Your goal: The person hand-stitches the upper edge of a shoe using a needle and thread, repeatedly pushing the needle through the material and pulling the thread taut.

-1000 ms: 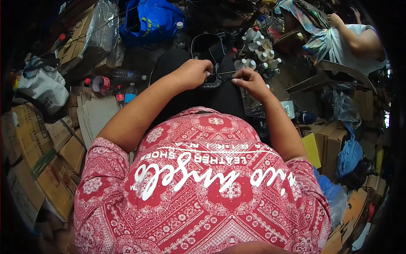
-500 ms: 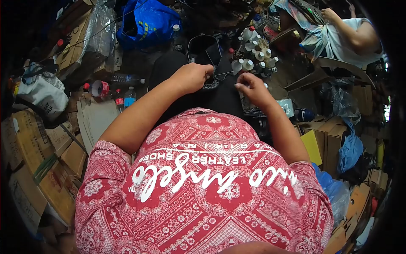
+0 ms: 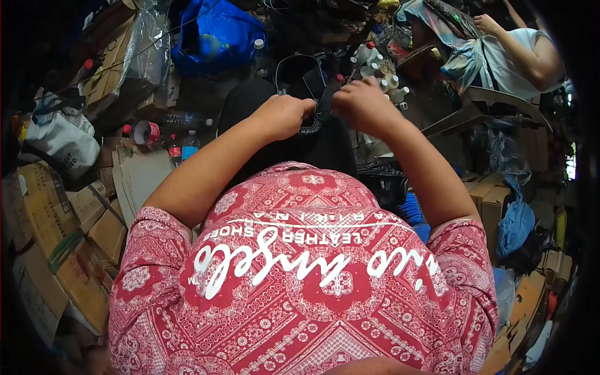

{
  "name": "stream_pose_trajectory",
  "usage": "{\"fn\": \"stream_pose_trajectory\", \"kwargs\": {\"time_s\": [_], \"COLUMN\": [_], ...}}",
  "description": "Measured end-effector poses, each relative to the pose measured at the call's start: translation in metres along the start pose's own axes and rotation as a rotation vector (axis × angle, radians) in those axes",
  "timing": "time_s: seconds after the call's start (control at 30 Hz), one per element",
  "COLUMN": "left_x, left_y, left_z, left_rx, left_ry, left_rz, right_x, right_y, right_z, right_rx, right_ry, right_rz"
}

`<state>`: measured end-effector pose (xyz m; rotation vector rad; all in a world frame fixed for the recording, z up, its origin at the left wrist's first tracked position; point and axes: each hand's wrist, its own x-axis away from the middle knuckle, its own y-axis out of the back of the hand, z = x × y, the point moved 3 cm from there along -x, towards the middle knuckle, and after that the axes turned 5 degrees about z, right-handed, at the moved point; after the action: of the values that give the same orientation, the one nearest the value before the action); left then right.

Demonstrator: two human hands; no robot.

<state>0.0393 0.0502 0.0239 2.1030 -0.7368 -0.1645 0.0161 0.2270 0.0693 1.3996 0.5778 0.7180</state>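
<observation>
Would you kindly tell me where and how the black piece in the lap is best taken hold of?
On the black piece, probably the loop: pinch its thin rim from the far side, since it juts open beyond the left hand, which covers the near left part.

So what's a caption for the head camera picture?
Left fingers on a black looped piece, right fingers close by, amid bottles and cardboard.

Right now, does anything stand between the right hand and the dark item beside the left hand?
Nothing visible does. The right hand is close on the right of the dark item, the left hand at its left; contact on the right is too dark to tell.
</observation>
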Motion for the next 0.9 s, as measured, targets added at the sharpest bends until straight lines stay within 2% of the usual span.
{"fn": "stream_pose_trajectory", "kwargs": {"time_s": [0.03,0.1,0.17,0.23,0.3,0.33,0.4,0.43,0.5,0.53,0.57,0.6,0.63,0.67,0.7,0.77,0.8,0.83,0.9], "left_x": [-0.002,-0.001,0.006,0.016,0.035,0.048,0.081,0.095,0.113,0.111,0.108,0.100,0.087,0.077,0.068,0.059,0.061,0.062,0.076], "left_y": [0.001,-0.001,-0.001,0.003,0.009,0.013,0.030,0.043,0.054,0.060,0.066,0.068,0.070,0.071,0.068,0.061,0.055,0.049,0.033], "left_z": [0.001,0.003,0.007,0.010,0.017,0.031,0.053,0.062,0.075,0.074,0.072,0.067,0.052,0.037,0.023,0.001,-0.001,0.013,0.065], "left_rx": [-0.004,-0.073,-0.077,-0.090,-0.343,-0.374,-0.328,-0.251,0.333,0.558,0.779,0.779,0.965,1.146,1.143,1.628,1.677,1.677,1.489], "left_ry": [-0.004,-0.046,-0.068,-0.103,-0.143,-0.124,-0.062,-0.001,0.198,0.161,0.120,0.117,-0.080,-0.284,-0.287,-0.371,-0.324,-0.322,-0.162], "left_rz": [-0.005,0.023,0.010,0.002,-0.042,-0.061,-0.215,-0.226,-0.272,-0.290,-0.310,-0.315,-0.363,-0.406,-0.409,-0.311,-0.259,-0.256,-0.193], "right_x": [-0.004,-0.010,-0.011,-0.008,0.004,0.014,0.040,0.051,0.066,0.064,0.057,0.047,0.034,0.016,0.005,-0.002,-0.004,0.001,0.026], "right_y": [-0.007,-0.013,-0.017,-0.023,-0.030,-0.036,-0.045,-0.046,-0.051,-0.051,-0.046,-0.039,-0.033,-0.025,-0.019,-0.025,-0.031,-0.035,-0.045], "right_z": [0.006,0.011,0.009,0.002,-0.011,-0.023,-0.057,-0.070,-0.088,-0.085,-0.084,-0.081,-0.065,-0.044,-0.031,-0.024,-0.023,-0.029,-0.061], "right_rx": [0.156,0.165,0.036,-0.001,-0.017,-0.019,-0.069,-0.277,-1.016,-1.016,-1.326,-1.626,-1.623,-1.804,-1.980,-2.097,-2.215,-2.217,-1.891], "right_ry": [0.082,0.113,0.108,0.116,0.141,0.146,-0.100,-0.247,-0.535,-0.537,-0.494,-0.432,-0.428,-0.315,-0.190,-0.183,-0.184,-0.185,-0.376], "right_rz": [0.113,0.138,0.192,0.167,0.043,0.045,0.091,0.128,0.075,0.085,-0.109,-0.321,-0.321,-0.429,-0.538,-0.509,-0.478,-0.480,-0.503]}}
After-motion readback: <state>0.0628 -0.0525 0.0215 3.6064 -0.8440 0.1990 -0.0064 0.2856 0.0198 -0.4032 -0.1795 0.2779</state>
